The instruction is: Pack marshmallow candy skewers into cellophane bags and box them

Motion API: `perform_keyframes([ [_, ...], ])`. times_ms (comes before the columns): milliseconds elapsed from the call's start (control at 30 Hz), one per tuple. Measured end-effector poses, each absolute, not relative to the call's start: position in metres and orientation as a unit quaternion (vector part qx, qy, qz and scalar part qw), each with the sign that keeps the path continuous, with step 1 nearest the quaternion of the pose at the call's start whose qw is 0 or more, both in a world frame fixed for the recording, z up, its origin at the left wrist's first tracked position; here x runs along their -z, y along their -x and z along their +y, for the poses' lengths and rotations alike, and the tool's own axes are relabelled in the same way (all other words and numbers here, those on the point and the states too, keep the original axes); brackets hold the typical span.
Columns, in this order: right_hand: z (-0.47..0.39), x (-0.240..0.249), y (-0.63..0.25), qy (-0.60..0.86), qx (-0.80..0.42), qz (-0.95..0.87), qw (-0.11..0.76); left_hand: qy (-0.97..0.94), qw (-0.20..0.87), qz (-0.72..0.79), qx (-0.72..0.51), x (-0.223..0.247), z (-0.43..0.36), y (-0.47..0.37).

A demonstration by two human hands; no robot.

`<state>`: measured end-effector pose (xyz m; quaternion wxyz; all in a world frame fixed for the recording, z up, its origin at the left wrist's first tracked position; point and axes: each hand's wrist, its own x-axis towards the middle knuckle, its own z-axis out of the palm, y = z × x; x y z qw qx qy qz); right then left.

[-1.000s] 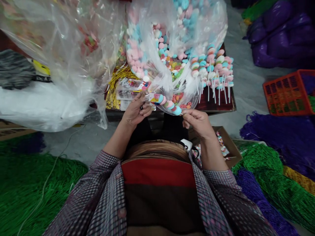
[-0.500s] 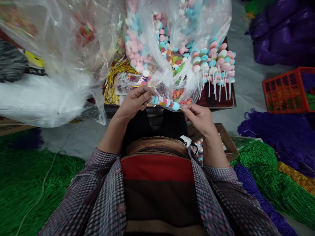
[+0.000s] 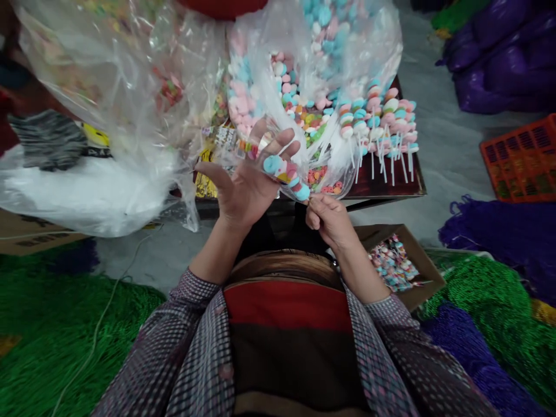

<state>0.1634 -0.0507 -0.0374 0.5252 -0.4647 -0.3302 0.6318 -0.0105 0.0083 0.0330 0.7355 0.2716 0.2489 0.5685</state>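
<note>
Right hand (image 3: 326, 219) pinches candy skewer (image 3: 286, 172) — left hand (image 3: 244, 182) spread (fingers apart).

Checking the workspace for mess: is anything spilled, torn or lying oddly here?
Nothing looks spilled or damaged. The candy skewer lies tilted between the left hand and right hand. Finished skewers rest in a row on the table, sticks toward the person.

I see an orange crate (image 3: 523, 159) far right, a cardboard box (image 3: 428, 272) of wrapped sweets, green strands (image 3: 47, 330) left.
</note>
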Motion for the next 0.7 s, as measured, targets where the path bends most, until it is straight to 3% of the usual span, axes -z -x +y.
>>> perform_keyframes([
  [100, -0.052, 0.036, -0.16, 0.455, -0.642, -0.327, 0.524, -0.31, 0.721, 0.217, -0.581, -0.027, 0.01, 0.005],
  [400, -0.057, 0.044, -0.143, 0.482, -0.582, -0.336, 0.562, -0.316, 0.689, 0.334, -0.56, 0.0, 0.008, -0.022],
  [700, -0.063, 0.046, -0.155, 0.505, -0.579, -0.399, 0.5, -0.389, 0.669, 0.292, -0.563, 0.017, 0.009, -0.024],
])
